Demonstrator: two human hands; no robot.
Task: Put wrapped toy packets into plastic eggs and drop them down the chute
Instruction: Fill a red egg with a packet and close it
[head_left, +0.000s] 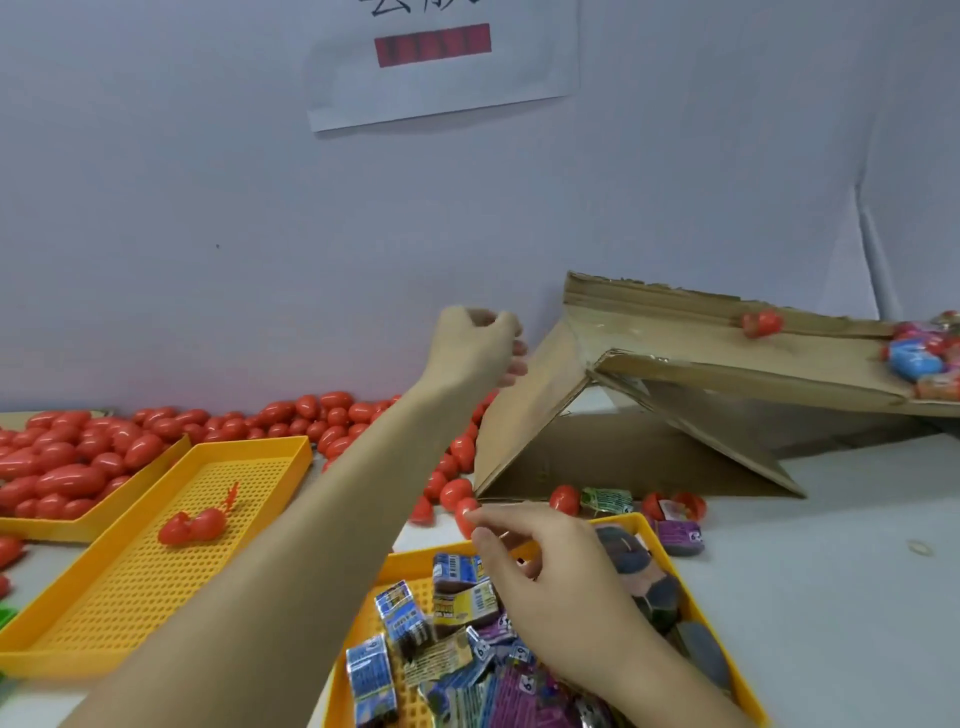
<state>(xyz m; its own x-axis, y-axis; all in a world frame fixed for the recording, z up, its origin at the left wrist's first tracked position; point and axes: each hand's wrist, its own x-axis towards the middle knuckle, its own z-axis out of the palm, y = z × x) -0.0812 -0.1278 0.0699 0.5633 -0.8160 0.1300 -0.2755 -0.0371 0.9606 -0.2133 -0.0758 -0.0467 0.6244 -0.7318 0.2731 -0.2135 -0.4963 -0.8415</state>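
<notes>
left hand (480, 340) is up at the top of the cardboard chute (675, 332), fingers loosely curled and nothing visible in them. a red egg (761, 323) sits partway down the chute, so my guess is the hand is there because it let that one go. right hand (540, 566) hovers over the near tray of packets (644, 525), thumb and forefinger close together next to a red egg at the tray's far edge (466, 512); cannot tell if it pinches that egg or just reaches beside it. probably lining up the next egg while the left arm is out of the way.

containers: near orange tray holds wrapped toy packets (400, 618) in blue, purple and tan, piled loose, plus dark flat pieces on its right side. middle perforated tray (249, 447) holds one opened red egg (192, 527), halves side by side, likely staged for filling. far left tray (130, 491) is heaped with closed red eggs (67, 475), more spilling along the wall to the chute base. lower end of the chute at right has colourful wrapped items (917, 358) collected. a few stray eggs and packets lie on the table in front of the chute base. paper sign (441, 62) is on the wall above.
</notes>
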